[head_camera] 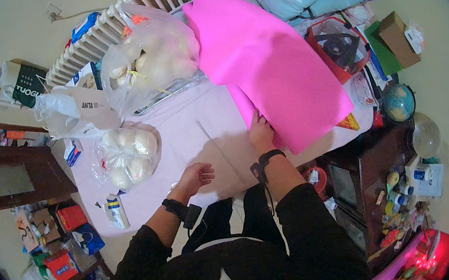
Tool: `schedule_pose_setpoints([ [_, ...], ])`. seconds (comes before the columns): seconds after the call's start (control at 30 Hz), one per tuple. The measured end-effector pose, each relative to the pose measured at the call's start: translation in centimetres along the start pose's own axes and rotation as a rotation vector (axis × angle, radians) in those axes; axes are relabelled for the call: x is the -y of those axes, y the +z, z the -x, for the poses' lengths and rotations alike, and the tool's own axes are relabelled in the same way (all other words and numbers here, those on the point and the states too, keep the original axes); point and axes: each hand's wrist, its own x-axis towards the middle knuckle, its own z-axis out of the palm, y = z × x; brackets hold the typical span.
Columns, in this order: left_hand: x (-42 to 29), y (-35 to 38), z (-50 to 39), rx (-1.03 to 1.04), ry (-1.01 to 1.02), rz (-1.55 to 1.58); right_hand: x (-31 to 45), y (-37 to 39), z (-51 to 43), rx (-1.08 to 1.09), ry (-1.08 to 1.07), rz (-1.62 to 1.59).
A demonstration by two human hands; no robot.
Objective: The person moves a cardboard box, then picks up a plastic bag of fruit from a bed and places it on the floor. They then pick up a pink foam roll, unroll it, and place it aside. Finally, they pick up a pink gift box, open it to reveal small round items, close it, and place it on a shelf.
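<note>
A large bright pink sheet (277, 62), perhaps felt or foam, lies across the far side of the table, with a folded or rolled layer along its near edge. My right hand (262, 131) touches that near edge with its fingertips; whether it grips the sheet is hard to see. My left hand (197, 175) hovers over the near part of the pale pink tablecloth (182, 134), holding nothing, its fingers loosely bent. Between the hands, a thin dark line runs slantwise on the cloth; I cannot tell whether it is a rod or a crease.
Left of the sheet stand a large plastic bag of round white items (155, 54) and a smaller one (126, 157). A small box (117, 211) lies at the left edge. At right are a red-rimmed basket (336, 48) and a globe (398, 102). A white radiator (88, 43) lines the wall.
</note>
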Motion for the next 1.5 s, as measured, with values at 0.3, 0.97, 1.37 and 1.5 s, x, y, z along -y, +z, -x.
schedule_pose_setpoints([
  [0.3, -1.4, 4.5, -1.2, -0.08, 0.309, -0.455, -4.4, -5.1, -1.5, 0.388, -0.283, -0.612],
  [0.97, -11.1, 18.7, -8.1, 0.185, 1.235, -2.156, -17.1, -15.0, 15.1, 0.881, -0.088, -1.135],
  [1.37, -17.8, 26.5, -0.6, 0.688, 1.206, -2.311, -19.0, -28.6, 20.2, 0.602, -0.027, -0.73],
  [1.5, -21.7, 30.4, 6.3, 0.8, 1.241, -2.19, -16.8, -36.1, 24.5, 0.279, -0.09, -0.241],
])
